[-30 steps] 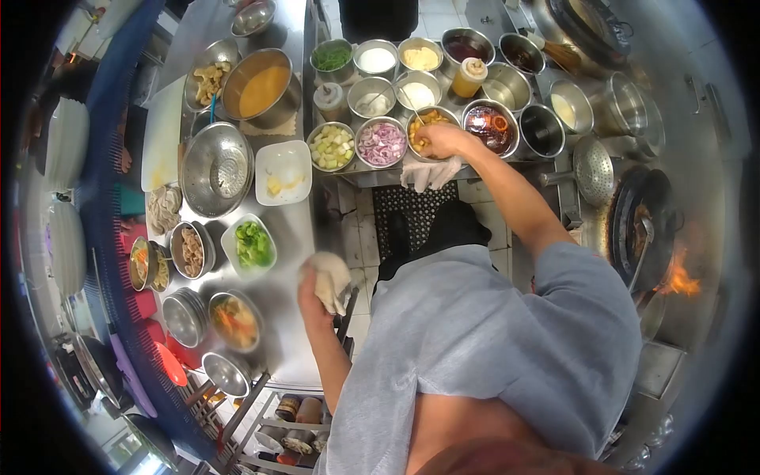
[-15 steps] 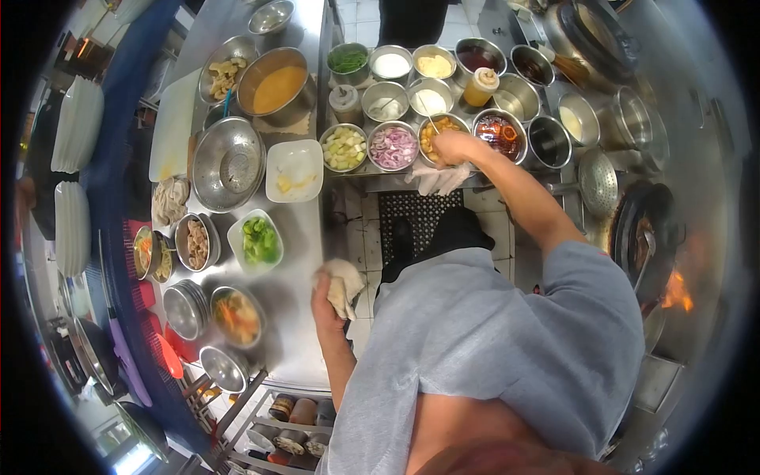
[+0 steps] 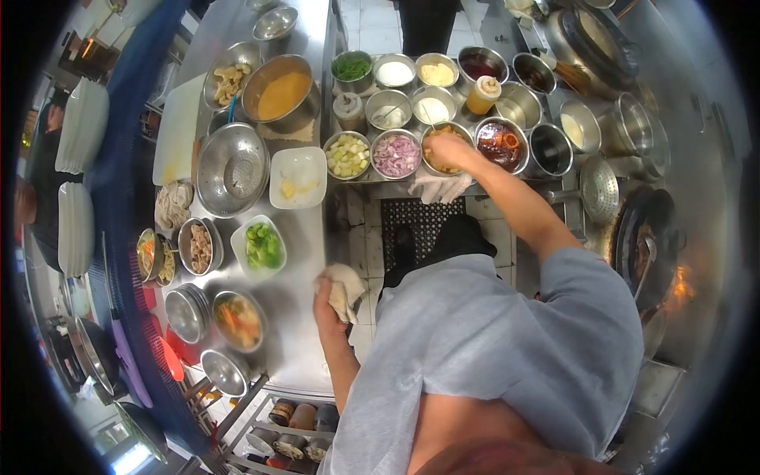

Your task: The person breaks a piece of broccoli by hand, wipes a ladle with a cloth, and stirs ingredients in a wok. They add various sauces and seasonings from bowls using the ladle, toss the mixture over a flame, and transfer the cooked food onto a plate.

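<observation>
My right hand (image 3: 449, 151) reaches down into a steel bowl of orange-yellow pieces (image 3: 434, 136); its fingertips are hidden among the contents. A pale cloth (image 3: 439, 188) hangs at the counter edge just below that bowl. To the left of it stand a bowl of chopped purple onion (image 3: 396, 154) and a bowl of pale green cubes (image 3: 347, 155). On the right is a bowl of dark red sauce (image 3: 501, 145). My left hand (image 3: 325, 307) grips a folded beige cloth (image 3: 344, 293) beside the left counter's edge.
The left counter (image 3: 297, 348) bears a colander (image 3: 232, 170), a white dish of green vegetables (image 3: 260, 246) and a bowl of mixed vegetables (image 3: 238, 321). A flame (image 3: 681, 286) burns by the black wok (image 3: 643, 245) at the right. Dark-clothed legs (image 3: 426, 28) are visible beyond the bowls.
The view has shifted, so the counters appear farther right. My right hand stays at the same bowl, and my left hand still holds the cloth. The flame looks smaller.
</observation>
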A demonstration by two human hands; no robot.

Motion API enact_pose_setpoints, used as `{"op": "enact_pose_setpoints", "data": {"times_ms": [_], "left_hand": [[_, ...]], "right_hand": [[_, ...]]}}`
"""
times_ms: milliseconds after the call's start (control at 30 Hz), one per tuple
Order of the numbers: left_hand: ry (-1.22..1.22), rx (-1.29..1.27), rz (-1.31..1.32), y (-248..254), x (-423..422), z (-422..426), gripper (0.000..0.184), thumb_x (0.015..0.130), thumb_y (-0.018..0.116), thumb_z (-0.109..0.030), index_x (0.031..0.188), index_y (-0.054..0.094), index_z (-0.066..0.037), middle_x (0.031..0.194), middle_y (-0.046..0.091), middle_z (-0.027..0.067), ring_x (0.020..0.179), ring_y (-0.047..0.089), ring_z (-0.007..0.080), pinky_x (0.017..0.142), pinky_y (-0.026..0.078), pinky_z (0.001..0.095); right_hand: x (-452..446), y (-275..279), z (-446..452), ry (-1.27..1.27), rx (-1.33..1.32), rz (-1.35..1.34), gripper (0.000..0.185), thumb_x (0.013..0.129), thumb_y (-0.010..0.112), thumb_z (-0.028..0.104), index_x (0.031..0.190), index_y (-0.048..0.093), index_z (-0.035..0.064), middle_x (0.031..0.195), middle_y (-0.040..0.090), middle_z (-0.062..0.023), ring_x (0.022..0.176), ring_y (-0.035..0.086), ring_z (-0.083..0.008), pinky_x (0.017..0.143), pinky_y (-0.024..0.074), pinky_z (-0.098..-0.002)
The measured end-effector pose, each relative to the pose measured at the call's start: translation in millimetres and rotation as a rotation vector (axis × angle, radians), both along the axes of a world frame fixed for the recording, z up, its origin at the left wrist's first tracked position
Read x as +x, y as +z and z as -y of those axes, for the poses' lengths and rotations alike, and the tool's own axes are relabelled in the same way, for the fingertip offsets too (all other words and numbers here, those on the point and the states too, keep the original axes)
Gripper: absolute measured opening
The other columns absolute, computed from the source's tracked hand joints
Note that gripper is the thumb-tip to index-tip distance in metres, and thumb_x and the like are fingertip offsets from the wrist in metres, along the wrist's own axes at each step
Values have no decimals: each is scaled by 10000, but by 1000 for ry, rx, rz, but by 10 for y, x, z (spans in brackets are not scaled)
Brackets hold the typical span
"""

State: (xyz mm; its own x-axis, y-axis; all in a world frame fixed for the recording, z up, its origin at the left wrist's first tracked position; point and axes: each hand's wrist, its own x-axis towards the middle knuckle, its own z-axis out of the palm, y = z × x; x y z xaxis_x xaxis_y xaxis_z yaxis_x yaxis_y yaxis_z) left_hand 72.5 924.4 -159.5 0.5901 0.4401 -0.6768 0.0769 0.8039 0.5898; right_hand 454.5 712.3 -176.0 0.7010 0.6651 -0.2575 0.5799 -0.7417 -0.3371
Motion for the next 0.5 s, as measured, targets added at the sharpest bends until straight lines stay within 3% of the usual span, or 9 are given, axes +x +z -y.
{"op": "enact_pose_setpoints", "data": {"times_ms": [100, 133, 300, 367, 433, 467, 500], "left_hand": [[-20, 25, -13, 16, 40, 20, 456, 896, 578, -263, 1258, 454, -15, 1129, 556, 157, 1009, 583, 291, 807, 541, 394], [-39, 33, -13, 27, 60, 20, 449, 894, 580, -257, 1256, 460, -20, 1132, 560, 153, 1012, 583, 288, 816, 536, 392], [-140, 147, 145, -125, 180, 79, 414, 900, 555, -255, 1250, 480, -46, 1152, 563, 150, 1018, 583, 286, 891, 496, 390], [-72, -123, 80, -129, 279, 179, 417, 914, 521, -308, 1240, 489, -50, 1155, 567, 145, 1013, 585, 290, 897, 493, 403], [-272, -139, 175, -284, 251, 393, 450, 916, 502, -347, 1254, 482, -51, 1158, 569, 148, 1010, 586, 293, 890, 490, 391], [-383, -155, 247, -385, 179, 459, 484, 919, 484, -386, 1269, 476, -52, 1162, 572, 150, 1006, 587, 297, 884, 487, 379], [-485, -176, 315, -453, 220, 515, 519, 921, 466, -426, 1283, 469, -53, 1165, 575, 152, 1003, 587, 301, 878, 484, 367]], "right_hand": [[-32, 62, -48, 19, -97, -43, 248, 776, 531, 109, 975, 654, 26, 932, 639, -263, 901, 628, -408, 783, 499, -457], [3, -5, -42, 62, -91, -24, 235, 782, 530, 126, 978, 636, 53, 907, 648, -220, 858, 623, -409, 745, 491, -469], [141, -50, -46, 85, -83, -35, 246, 796, 548, 170, 995, 635, 54, 912, 655, -206, 852, 628, -390, 760, 495, -447], [115, 152, 88, 48, 98, -214, 256, 800, 573, 207, 1005, 633, 67, 917, 665, -180, 845, 641, -358, 767, 495, -432], [-27, 301, 426, -115, 394, -254, 241, 824, 593, 215, 1009, 623, 63, 853, 674, -126, 688, 633, -240, 610, 497, -363], [-83, 401, 714, -226, 408, -211, 241, 824, 593, 215, 1009, 623, 63, 853, 674, -126, 688, 633, -240, 610, 497, -363], [-163, 542, 987, -363, 574, -362, 225, 837, 595, 202, 1009, 615, 57, 817, 664, -102, 620, 580, -172, 533, 452, -309]]}}
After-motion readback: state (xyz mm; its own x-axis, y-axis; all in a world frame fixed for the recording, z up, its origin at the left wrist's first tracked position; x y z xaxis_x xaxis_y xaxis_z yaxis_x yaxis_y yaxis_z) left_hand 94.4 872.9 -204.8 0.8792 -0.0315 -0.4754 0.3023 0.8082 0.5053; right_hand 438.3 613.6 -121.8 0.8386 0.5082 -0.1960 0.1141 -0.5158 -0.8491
